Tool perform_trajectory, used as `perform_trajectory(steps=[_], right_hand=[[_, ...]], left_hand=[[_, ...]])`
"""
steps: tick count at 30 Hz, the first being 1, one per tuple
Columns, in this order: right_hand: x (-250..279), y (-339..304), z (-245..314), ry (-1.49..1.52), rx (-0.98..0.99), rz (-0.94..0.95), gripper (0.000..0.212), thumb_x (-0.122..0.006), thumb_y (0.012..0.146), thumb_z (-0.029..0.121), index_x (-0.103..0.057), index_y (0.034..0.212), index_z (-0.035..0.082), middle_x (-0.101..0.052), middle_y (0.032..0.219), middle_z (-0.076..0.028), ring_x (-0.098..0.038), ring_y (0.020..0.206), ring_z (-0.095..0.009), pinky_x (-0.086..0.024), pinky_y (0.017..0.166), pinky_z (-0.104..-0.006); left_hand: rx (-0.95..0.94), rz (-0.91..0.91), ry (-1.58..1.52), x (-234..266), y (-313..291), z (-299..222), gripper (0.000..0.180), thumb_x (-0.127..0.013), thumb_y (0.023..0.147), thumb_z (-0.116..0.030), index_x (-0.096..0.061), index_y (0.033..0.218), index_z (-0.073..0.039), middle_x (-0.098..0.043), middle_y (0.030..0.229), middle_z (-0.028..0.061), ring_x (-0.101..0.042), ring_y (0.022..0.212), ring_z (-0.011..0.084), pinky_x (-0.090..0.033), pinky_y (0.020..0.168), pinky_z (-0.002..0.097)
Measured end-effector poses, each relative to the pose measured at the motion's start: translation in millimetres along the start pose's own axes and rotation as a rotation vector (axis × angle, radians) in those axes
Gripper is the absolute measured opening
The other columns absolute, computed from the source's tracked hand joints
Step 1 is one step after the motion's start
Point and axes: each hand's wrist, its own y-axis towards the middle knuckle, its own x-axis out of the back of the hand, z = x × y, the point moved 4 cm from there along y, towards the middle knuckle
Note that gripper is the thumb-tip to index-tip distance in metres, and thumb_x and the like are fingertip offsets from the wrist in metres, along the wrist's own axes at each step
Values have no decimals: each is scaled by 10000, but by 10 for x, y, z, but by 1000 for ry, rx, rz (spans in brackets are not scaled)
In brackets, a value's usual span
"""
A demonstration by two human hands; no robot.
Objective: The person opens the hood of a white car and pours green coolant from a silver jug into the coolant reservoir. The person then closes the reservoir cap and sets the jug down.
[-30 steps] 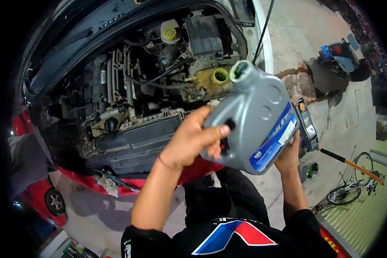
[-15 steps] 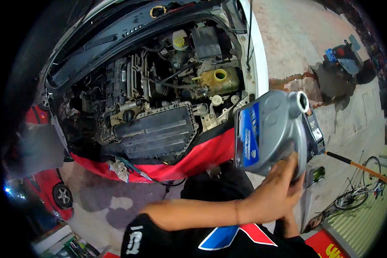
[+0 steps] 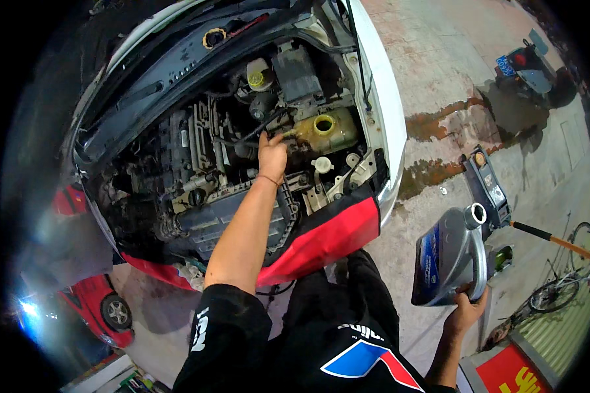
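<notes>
Down by the right hip, right hand (image 3: 464, 313) cupped under grey oil jug (image 3: 451, 257), open spout up, well off from engine bay (image 3: 229, 170). Left hand (image 3: 272, 156) much nearer, fingers curled on something beside yellowish reservoir (image 3: 326, 131); can't tell what.

The left arm stretches straight forward, its grip (image 3: 272, 156) curled shut, palm down. The right arm hangs low, elbow bent, its grip (image 3: 464, 313) clasped upward.
</notes>
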Motion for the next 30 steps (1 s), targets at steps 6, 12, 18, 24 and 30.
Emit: perform_trajectory(steps=[6, 12, 18, 24, 30], right_hand=[[21, 136, -223, -54, -68, 43, 250, -592, 680, -4, -568, 927, 34, -556, 797, -14, -524, 712, -126, -442, 699, -256], [-170, 135, -58, -144, -73, 189, 253, -689, 713, -14, -596, 941, 40, -618, 846, -13, -572, 779, -123, -473, 756, -272], [-337, 126, 68, -150, 15, 239, 232, -736, 780, 10, -604, 967, 44, -609, 853, 3, -563, 796, -105, -462, 766, -268], [-362, 132, 126, -200, 94, 275, 218, -747, 791, 17, -598, 949, 38, -598, 836, 7, -550, 776, -97, -456, 736, -258], [-377, 43, 234, -198, 76, 288, 195, -752, 816, 29, -603, 942, 30, -586, 815, 15, -540, 747, -90, -451, 701, -246]], left_hand=[[6, 24, 28, -35, -196, -126, 837, -535, 803, -54, -214, 1569, 52, -501, 1489, 229, -486, 1350, 296, -356, 1098, 348], [-29, 69, 42, -70, -208, -125, 777, -519, 798, -8, -287, 1538, 39, -487, 1501, 218, -498, 1335, 283, -389, 1046, 303], [-63, 74, 12, -11, -128, -73, 747, -535, 802, -5, -325, 1518, 24, -481, 1492, 234, -466, 1378, 316, -365, 1104, 344], [-47, 77, 12, -66, -104, -40, 745, -555, 800, -19, -341, 1513, 6, -488, 1493, 224, -486, 1359, 294, -386, 1073, 315], [-92, 67, 102, -24, 42, 135, 749, -604, 821, -75, -331, 1513, 16, -491, 1487, 242, -501, 1356, 346, -409, 1080, 361]])
